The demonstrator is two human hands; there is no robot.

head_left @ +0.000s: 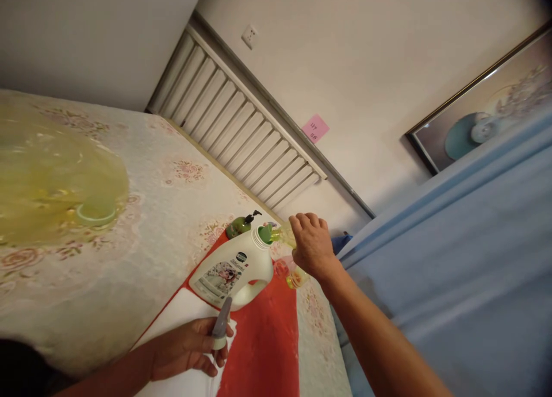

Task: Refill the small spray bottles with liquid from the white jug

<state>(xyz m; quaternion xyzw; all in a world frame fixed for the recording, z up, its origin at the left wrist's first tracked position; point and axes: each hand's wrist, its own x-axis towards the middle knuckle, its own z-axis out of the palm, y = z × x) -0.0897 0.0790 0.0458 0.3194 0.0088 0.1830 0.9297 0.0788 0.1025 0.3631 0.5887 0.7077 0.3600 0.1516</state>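
Note:
My right hand (pixel 314 246) is closed around a clear bottle (pixel 285 234) with yellowish liquid in it. That bottle lies tilted, its neck at the green mouth (pixel 265 234) of a large white detergent jug (pixel 235 268). The jug has a flower label and a side handle. Lower left, my left hand (pixel 187 346) pinches a grey pump head (pixel 222 322) with a pale collar. A thin tube seems to hang below the collar. Behind the jug is a green pump bottle (pixel 240 227) with a black top.
A red cloth or mat (pixel 267 339) and a white sheet (pixel 172 316) lie under the jug on a floral tablecloth (pixel 164 207). Small pink and yellow containers (pixel 295 276) stand beside the jug. A yellow translucent bag (pixel 52 173) is at left, a blue curtain (pixel 452 259) at right, and a radiator (pixel 241 121) behind.

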